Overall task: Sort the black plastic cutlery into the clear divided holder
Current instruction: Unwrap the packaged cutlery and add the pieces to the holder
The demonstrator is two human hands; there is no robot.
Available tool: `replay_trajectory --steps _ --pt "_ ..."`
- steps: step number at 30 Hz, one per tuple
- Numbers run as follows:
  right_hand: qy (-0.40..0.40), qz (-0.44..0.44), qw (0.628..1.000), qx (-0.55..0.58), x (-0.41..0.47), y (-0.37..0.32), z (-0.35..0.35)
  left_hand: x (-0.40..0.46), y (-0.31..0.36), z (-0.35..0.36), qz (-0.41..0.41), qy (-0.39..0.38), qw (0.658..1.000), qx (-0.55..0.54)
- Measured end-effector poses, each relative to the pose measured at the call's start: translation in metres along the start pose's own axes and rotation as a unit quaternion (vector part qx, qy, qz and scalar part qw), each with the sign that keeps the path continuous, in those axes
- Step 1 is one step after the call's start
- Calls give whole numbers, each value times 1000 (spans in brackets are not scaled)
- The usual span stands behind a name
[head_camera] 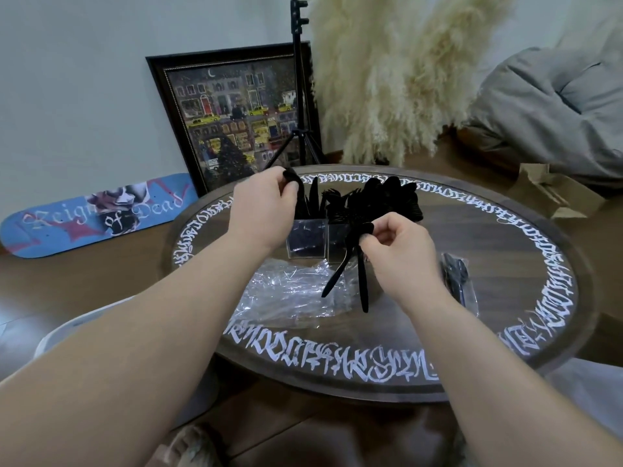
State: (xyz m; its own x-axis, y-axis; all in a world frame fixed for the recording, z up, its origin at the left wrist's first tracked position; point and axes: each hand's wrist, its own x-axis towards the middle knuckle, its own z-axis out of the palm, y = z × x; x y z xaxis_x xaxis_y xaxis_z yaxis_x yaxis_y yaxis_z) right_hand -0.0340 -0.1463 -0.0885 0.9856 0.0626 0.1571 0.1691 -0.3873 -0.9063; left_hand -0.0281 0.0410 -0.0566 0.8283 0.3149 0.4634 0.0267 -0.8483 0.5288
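Fingers of the right hand (397,247) pinch two black pieces of cutlery (350,274) by their heads, handles hanging down toward the lower frame. Just above and left stands the clear holder (308,239), nearly touching the fingers. Over its left part, the left hand (266,210) pinches another black piece (292,176).

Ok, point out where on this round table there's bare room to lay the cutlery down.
Free: the dark wood right of the wrapped cutlery pack, out to the white lettering; also the strip behind it, right of the holder. Crowded: the centre, with the crumpled plastic wrap, the holder, and both hands, left hand and right hand, each gripping black pieces.
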Motion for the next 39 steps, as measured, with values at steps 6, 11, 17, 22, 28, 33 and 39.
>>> replay_trajectory --steps 6,11,17,22,28,33,39 --pt "-2 -7 1000 -11 6 3 0 4 -5 25 -28 -84 995 36" --pt "-2 -5 1000 -24 9 4 1 3 -13 34 -38 -104 993 43" --pt "-14 -3 999 -33 8 3 4 -3 -14 36 -21 -112 992 46" --pt "-21 -9 999 -46 6 3 3 -14 -14 32 -4 -99 995 28" --pt "-7 -7 999 -40 9 8 1 -49 -32 29 -86 -10 996 -14" --pt "-10 -9 999 -52 9 10 2 -35 -46 37 -236 -91 964 -79" --pt "-16 -2 999 -51 11 9 2 -32 -35 40 -193 -126 969 -87"
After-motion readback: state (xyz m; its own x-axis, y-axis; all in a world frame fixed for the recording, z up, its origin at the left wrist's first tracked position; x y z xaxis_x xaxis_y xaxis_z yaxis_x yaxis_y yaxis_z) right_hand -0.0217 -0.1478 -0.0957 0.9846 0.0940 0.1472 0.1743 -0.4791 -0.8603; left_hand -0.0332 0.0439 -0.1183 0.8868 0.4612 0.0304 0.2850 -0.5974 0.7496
